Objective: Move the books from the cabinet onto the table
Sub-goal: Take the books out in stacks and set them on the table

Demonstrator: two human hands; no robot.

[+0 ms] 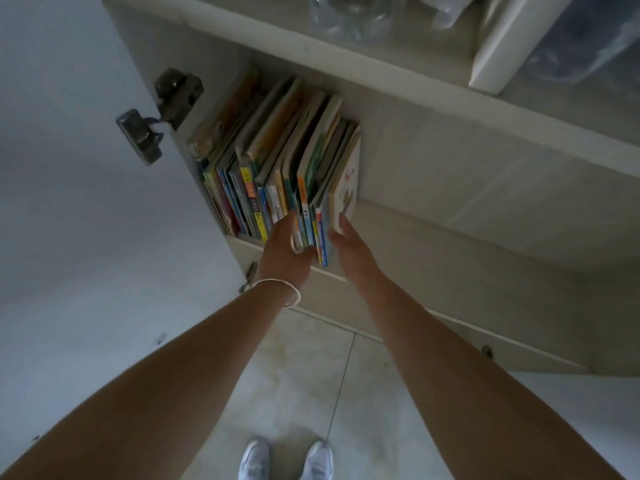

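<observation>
Books stand upright, leaning, at left end of lower cabinet shelf, against cabinet side wall. Left hand on left flank of rightmost bunch, fingers curled round lower spines. Right hand flat, fingers extended, pressing white-covered outermost book. 2 hands appear to clamp bunch between them; grip blurred. White bangle on left wrist. Door hinge upper left.

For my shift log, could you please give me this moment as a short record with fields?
place: open cabinet, lower shelf
books: upright row at the shelf's left end
left hand: at the spines, mid-row
right hand: against the rightmost book
bracelet: on the left wrist
upper shelf: clear plastic items
table: not in view
</observation>
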